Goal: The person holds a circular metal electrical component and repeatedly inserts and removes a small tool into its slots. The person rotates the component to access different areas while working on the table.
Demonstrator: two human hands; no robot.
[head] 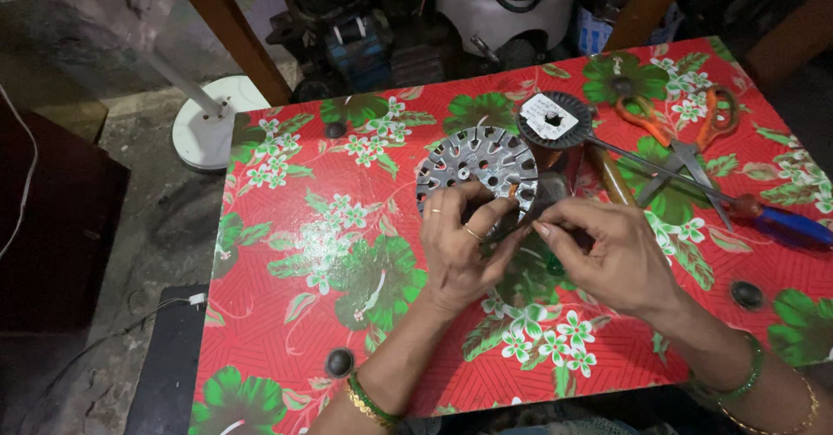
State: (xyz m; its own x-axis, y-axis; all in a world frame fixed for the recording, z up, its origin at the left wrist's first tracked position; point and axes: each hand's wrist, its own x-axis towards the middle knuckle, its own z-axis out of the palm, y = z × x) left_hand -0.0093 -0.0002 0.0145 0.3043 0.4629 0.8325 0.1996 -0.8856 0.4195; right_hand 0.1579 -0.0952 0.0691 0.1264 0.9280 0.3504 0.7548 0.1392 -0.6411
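Observation:
A round grey metal motor cover (477, 162) with slots and holes lies on the red floral table (286, 313). My left hand (460, 244) rests against its near edge, fingers curled around a small part that is mostly hidden. My right hand (607, 253) meets it from the right, fingertips pinching the same small dark piece between the two hands. A bit of green shows under my right palm. Just behind the hands sits a spool of copper wire (555, 121) with a white label on top.
Orange-handled scissors (681, 127) lie at the back right. A long screwdriver with a red and blue handle (781, 220) stretches along the right side. Black round knobs (339, 362) dot the tabletop. A white fan base (208, 127) stands on the floor at left.

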